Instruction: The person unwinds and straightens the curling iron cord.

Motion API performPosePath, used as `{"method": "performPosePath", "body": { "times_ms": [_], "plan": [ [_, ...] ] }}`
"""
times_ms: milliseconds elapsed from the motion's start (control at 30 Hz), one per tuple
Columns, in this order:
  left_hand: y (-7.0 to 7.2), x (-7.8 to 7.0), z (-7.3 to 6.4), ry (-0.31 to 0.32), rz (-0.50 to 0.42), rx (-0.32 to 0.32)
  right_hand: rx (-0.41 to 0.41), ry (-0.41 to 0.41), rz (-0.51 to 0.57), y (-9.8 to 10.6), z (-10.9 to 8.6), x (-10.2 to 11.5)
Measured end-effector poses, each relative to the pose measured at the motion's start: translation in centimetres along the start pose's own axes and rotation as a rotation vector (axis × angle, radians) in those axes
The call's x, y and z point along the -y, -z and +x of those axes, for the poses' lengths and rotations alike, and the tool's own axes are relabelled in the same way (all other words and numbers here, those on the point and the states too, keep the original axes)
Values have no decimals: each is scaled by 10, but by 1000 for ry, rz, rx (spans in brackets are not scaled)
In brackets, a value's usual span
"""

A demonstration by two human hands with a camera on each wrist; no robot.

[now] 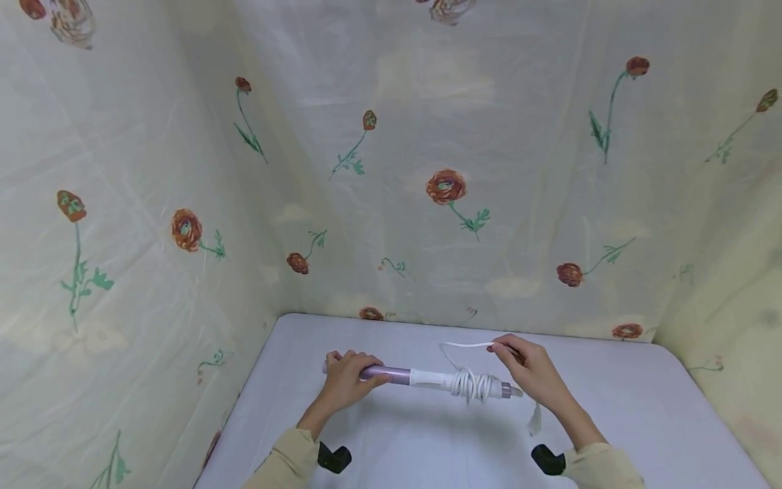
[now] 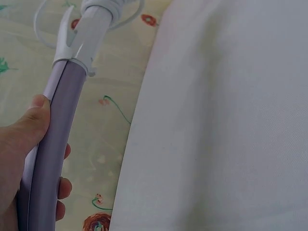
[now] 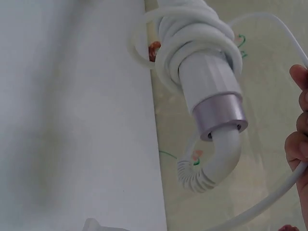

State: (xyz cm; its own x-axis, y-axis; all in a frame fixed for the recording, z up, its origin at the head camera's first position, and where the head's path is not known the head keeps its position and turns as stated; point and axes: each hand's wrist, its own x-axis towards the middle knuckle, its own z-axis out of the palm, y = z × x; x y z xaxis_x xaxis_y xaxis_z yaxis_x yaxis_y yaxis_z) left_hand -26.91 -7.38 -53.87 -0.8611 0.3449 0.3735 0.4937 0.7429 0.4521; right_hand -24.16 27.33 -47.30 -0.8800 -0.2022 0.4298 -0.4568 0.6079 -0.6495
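Note:
A hair curling iron (image 1: 400,375) with a purple barrel and a white handle is held level above the table. My left hand (image 1: 348,377) grips the purple barrel (image 2: 62,120), thumb along one side and fingers wrapped round the other. Several turns of white power cord (image 3: 202,41) are wound round the handle near its purple end ring (image 3: 220,113). Up and to the right of that end, my right hand (image 1: 530,370) holds a stretch of the cord between curled fingers. A white cord end (image 1: 535,421) hangs below the right hand.
A white table (image 1: 427,448) lies under both hands. Flower-printed cloth (image 1: 391,224) rises behind it and on both sides. Dark wrist pieces (image 1: 334,458) sit at the beige sleeves (image 1: 284,462).

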Motion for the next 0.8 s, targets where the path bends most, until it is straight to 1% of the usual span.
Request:
{"method": "performPosePath", "body": {
  "times_ms": [133,233,400,500,700,800],
  "plan": [
    [1,0,0,44,-10,55,17,-29,-33,-1,3,-9],
    [2,1,-1,57,-21,79,30,-47,-40,-2,4,-15],
    [2,4,1,53,-34,83,43,-76,-48,-5,6,-28],
    [3,5,3,57,-34,83,55,-112,-62,-7,6,-38],
    [3,6,3,67,-36,97,142,-211,-88,-14,2,-53],
    [2,6,1,65,-36,103,174,-235,-92,-16,-2,-58]
  ]
}}
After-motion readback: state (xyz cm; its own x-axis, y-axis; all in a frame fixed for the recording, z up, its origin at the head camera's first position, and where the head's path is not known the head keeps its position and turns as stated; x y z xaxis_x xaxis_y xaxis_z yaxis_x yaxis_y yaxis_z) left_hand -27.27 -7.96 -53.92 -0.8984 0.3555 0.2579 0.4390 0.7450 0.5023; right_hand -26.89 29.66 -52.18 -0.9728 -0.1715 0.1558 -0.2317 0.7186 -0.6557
